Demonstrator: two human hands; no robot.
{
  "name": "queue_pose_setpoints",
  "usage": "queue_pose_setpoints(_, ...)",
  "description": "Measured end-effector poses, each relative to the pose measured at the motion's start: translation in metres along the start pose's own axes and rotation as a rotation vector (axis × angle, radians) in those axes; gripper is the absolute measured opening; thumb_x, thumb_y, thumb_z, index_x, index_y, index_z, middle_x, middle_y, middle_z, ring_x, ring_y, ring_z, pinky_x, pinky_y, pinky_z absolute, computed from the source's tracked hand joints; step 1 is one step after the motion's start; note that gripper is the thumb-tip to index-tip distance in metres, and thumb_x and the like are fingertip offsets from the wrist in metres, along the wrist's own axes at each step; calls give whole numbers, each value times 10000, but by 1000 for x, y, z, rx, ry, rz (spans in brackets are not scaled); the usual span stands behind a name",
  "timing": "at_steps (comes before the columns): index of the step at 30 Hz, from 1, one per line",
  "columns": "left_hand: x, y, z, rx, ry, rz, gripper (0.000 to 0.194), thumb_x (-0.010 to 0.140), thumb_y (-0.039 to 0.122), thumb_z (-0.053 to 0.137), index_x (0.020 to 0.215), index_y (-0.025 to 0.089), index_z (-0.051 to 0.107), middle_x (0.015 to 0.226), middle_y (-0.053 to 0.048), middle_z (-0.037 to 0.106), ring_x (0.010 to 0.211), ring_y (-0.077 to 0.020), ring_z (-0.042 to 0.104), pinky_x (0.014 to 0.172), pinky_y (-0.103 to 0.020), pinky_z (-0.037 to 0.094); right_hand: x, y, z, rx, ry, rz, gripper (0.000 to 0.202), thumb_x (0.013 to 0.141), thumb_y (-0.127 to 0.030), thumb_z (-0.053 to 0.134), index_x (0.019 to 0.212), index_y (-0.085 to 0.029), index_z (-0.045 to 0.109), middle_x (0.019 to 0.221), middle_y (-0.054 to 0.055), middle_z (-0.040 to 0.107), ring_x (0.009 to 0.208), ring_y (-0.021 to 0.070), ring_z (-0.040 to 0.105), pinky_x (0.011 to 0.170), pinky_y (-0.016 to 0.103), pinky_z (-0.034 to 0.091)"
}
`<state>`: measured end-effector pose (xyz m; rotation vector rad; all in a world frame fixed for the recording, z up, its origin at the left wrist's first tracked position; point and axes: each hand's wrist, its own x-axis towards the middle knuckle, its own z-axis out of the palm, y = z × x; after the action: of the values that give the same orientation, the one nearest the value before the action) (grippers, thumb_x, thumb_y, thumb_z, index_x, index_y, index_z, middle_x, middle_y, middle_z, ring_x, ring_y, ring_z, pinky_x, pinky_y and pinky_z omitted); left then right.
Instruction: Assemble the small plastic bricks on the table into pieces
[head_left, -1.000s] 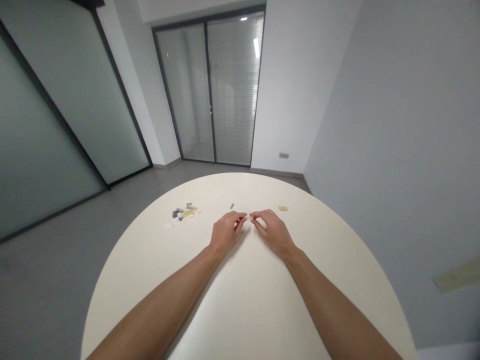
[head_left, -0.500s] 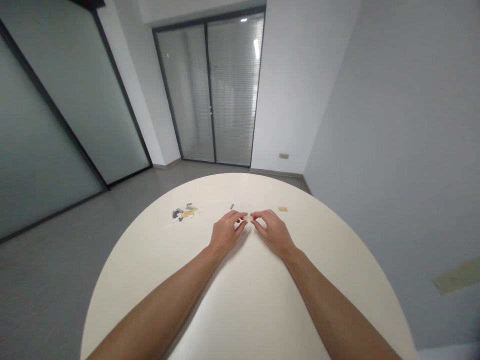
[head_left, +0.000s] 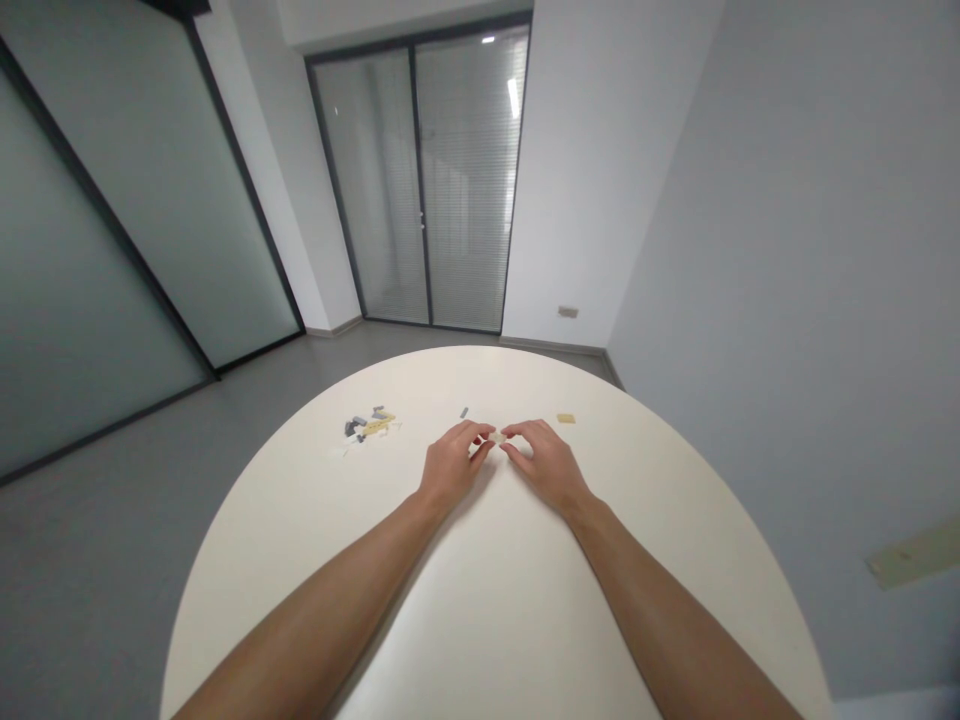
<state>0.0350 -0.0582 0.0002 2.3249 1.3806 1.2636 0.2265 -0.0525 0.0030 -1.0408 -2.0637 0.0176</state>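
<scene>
Between my two hands is a small pale piece (head_left: 498,437), too small to make out in detail. My left hand (head_left: 452,462) is closed in a pinch on its left side, thumb below and forefinger above. From the right, my right hand (head_left: 547,464) pinches the same piece with thumb and forefinger. A small grey piece (head_left: 464,412) lies on the table just beyond my left hand. Past my right hand rests a flat tan piece (head_left: 566,418).
A loose pile of small grey, tan and white pieces (head_left: 371,425) lies on the left of the round white table (head_left: 480,620). Beyond the table's curved far edge are a glass door (head_left: 424,190) and white walls. Frosted panels (head_left: 142,150) stand at the left.
</scene>
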Motion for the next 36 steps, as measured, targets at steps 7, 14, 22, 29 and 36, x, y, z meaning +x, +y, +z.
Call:
queue_pose_setpoints(7,1,-1,0,-9,-5,2,141,922,220,597,1051,249,647,979,19,705,862,-126,650,701,-223,527,0,-1,0,-4,-5,1,113,940,-285,599,1033,-231,635,1017,46,710,993,225,616,895,390,485)
queue_pose_setpoints(14,1,-2,0,1,-3,-3,129,936,264,584,1041,250,658,979,20,713,850,-125,662,701,-229,524,0,0,1,1,-5,7,123,935,-289,608,1043,-236,635,1025,48,708,998,230,613,904,397,483)
queue_pose_setpoints(22,1,-1,-1,6,-8,-1,131,936,271,590,1038,246,669,958,21,717,852,-124,664,722,-225,516,0,-1,1,4,4,-5,120,939,-289,604,1040,-234,637,1015,50,709,989,231,616,894,394,487)
queue_pose_setpoints(29,1,-1,-2,29,-2,-2,148,937,276,595,1054,245,680,979,14,731,863,-135,671,753,-241,519,0,0,0,-6,-3,-10,114,950,-290,594,1039,-231,633,1024,48,712,991,231,617,886,399,492)
queue_pose_setpoints(36,1,-2,-1,50,2,1,152,930,263,608,1055,244,693,988,9,744,869,-141,681,774,-254,526,1,-1,-1,-20,-8,-21,114,952,-282,592,1039,-226,638,1029,54,719,992,234,627,883,405,504)
